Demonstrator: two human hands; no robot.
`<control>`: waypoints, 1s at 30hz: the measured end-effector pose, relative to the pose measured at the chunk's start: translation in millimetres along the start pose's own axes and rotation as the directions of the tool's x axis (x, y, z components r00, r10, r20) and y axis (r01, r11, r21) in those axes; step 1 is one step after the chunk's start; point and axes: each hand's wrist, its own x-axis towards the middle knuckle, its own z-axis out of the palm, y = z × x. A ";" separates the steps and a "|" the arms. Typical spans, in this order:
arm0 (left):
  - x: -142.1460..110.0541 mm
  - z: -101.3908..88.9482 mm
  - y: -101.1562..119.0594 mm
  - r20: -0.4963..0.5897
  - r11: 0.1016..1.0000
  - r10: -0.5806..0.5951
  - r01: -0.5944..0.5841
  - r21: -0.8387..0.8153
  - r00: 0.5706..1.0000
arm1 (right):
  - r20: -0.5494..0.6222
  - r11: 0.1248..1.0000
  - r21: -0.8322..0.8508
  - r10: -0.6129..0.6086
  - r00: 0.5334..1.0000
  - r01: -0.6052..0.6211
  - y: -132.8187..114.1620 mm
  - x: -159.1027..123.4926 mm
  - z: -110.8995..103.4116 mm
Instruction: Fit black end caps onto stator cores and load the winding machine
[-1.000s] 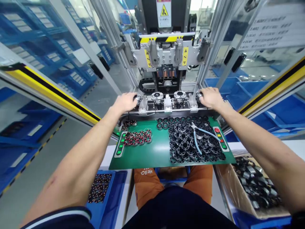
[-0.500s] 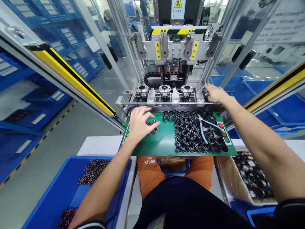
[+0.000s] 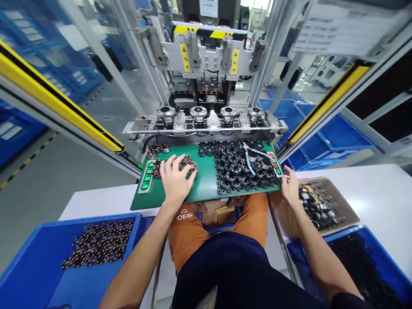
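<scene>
Rings [image 3: 187,162]: prob. light, stiff, easily nicked; grip outsides. L hand [image 3: 175,182] spread over, hold unclear; R hand [image 3: 291,187] loose, empty, nr board [image 3: 206,184].

I see the green board [image 3: 203,185] in the centre; toward its ten o'clock, the coils [image 3: 157,168] are red, copper and black. Toward its two o'clock, the rings [image 3: 234,168] are black with grey, and the pliers [image 3: 249,162] have light blue handles. At twelve, yellow-black stripes mark the bar [image 3: 206,32]. At six, the trousers [image 3: 188,234] are orange with white lettering.
</scene>
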 end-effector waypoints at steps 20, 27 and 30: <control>-267.9 17.1 25.7 0.034 0.585 -0.442 0.317 -0.746 0.896 | -0.076 0.995 -0.043 -0.098 0.992 0.095 4.4 -21.3 7.9; -241.0 -17.5 52.6 0.103 0.707 -0.334 0.321 -0.630 0.937 | -0.100 0.991 0.027 -0.125 0.987 0.128 -40.6 -96.5 -26.7; -228.1 -12.5 60.9 0.063 0.746 -0.197 0.192 -0.637 0.978 | 0.195 0.961 0.267 -0.131 0.972 0.076 -88.8 -162.3 -34.7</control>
